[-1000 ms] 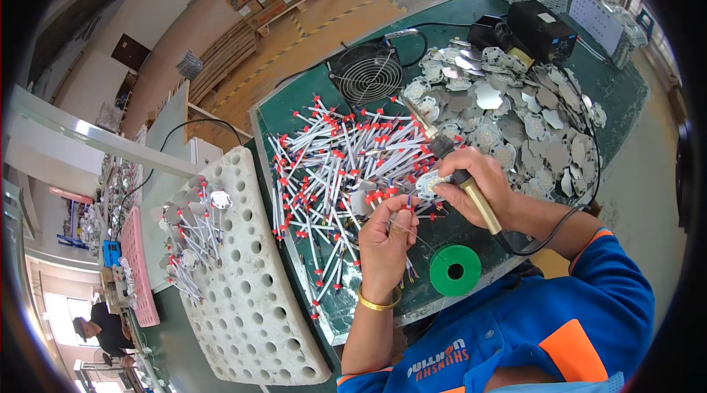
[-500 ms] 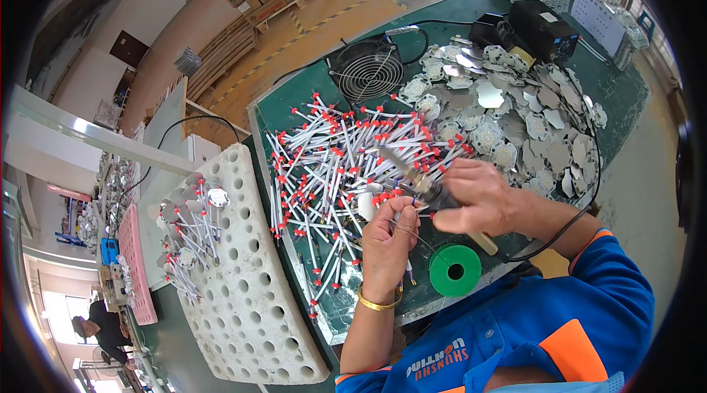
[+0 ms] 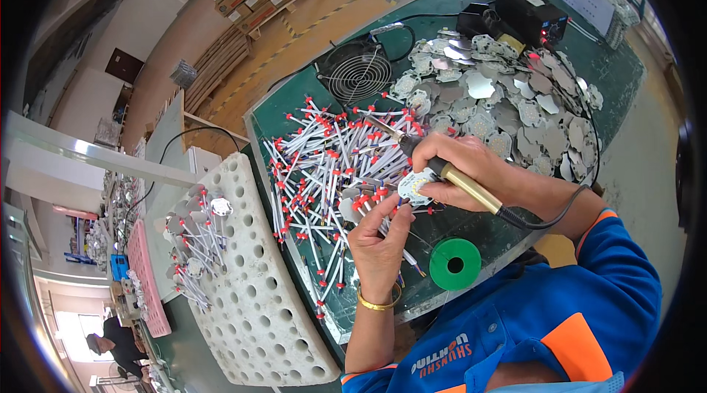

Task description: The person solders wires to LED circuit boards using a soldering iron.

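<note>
My right hand (image 3: 464, 165) grips a soldering iron (image 3: 475, 190), its metal tip pointing away to the far left over the pile. The thumb and fingers of that hand also pinch a small white LED board (image 3: 412, 185). My left hand (image 3: 377, 249) is closed, fingertips pinching a thin wire end (image 3: 401, 203) beside the board's near edge; most of that lead is hidden. Just beyond the hands lies a heap of white cables (image 3: 331, 165) with red collars. A green solder spool (image 3: 454, 263) lies to the right of my left wrist.
LED boards and metal plates (image 3: 515, 109) are heaped at the right. Behind stand a black fan (image 3: 357, 72) and a black soldering station (image 3: 532, 16). At left, a white perforated foam board (image 3: 254, 275) bears wired boards (image 3: 195, 238). A person (image 3: 118, 341) is far left.
My right hand has turned the iron away and brought the LED board into sight between its fingers. My left hand has shifted slightly down and left, still pinching.
</note>
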Motion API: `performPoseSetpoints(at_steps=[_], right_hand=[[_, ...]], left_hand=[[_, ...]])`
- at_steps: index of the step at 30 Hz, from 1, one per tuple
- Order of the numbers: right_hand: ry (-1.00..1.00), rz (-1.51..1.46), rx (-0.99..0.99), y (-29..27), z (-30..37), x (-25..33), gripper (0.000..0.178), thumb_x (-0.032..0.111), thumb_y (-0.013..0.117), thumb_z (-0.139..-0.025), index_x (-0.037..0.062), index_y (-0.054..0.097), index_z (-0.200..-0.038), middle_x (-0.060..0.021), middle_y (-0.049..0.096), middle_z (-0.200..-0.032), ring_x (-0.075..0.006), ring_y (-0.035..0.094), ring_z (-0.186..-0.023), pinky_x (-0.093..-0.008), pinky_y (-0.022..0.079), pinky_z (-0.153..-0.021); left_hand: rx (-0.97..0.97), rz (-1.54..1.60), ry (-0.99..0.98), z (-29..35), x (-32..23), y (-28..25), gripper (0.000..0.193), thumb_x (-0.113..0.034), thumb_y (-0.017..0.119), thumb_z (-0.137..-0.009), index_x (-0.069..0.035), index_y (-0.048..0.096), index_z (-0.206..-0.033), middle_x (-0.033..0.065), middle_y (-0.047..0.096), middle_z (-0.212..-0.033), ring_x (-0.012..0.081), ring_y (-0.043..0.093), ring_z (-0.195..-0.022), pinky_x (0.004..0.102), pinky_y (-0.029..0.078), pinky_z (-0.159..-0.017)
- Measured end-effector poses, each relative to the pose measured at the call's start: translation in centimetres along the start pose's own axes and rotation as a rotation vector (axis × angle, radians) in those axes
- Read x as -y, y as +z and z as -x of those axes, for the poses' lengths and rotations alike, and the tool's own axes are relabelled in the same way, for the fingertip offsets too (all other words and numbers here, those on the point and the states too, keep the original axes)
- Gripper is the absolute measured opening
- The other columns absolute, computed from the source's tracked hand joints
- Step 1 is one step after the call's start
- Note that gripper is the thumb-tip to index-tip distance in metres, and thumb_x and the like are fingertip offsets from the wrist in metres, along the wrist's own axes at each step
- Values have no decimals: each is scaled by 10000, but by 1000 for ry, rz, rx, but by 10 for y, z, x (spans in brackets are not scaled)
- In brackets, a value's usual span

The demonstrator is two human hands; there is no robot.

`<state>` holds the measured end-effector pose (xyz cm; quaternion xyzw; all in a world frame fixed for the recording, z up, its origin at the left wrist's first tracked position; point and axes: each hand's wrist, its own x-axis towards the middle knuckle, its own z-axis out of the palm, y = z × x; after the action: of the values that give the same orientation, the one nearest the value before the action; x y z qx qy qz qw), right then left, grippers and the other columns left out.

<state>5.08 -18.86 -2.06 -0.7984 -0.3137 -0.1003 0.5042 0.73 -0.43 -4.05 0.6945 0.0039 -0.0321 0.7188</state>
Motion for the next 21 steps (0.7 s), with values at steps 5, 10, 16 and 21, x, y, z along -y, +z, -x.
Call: performPoseSetpoints(at_steps=[5,10,16,21], right_hand=[[-27,-53,-1,0,-5,3,313,30,645,-719,80,449,-958,-65,502,-643,-194,519,-504,-307,397,-495],[-5,-39,-15,0,-3,5,317,63,708,-690,74,488,-917,-63,569,-783,-226,592,-643,-319,440,-571],[15,-46,74,-2,-7,3,275,43,622,-736,74,444,-943,-32,461,-552,-160,516,-479,-283,389,-483],[34,-106,152,-4,-10,6,270,33,636,-724,71,462,-927,-41,496,-626,-182,538,-530,-298,402,-513]], left_hand=[[-57,-10,16,0,2,-3,174,-21,633,-811,19,641,-980,35,643,-809,48,563,-700,175,442,-607],[-40,130,-34,-3,1,-9,172,-33,635,-813,13,643,-978,41,646,-798,52,559,-690,171,431,-594],[-13,90,-33,1,-2,-6,173,-21,639,-804,17,642,-973,46,649,-786,61,567,-672,172,435,-589],[-9,-71,78,2,-2,-6,182,-3,645,-789,17,646,-970,40,650,-767,55,568,-664,173,441,-593]])
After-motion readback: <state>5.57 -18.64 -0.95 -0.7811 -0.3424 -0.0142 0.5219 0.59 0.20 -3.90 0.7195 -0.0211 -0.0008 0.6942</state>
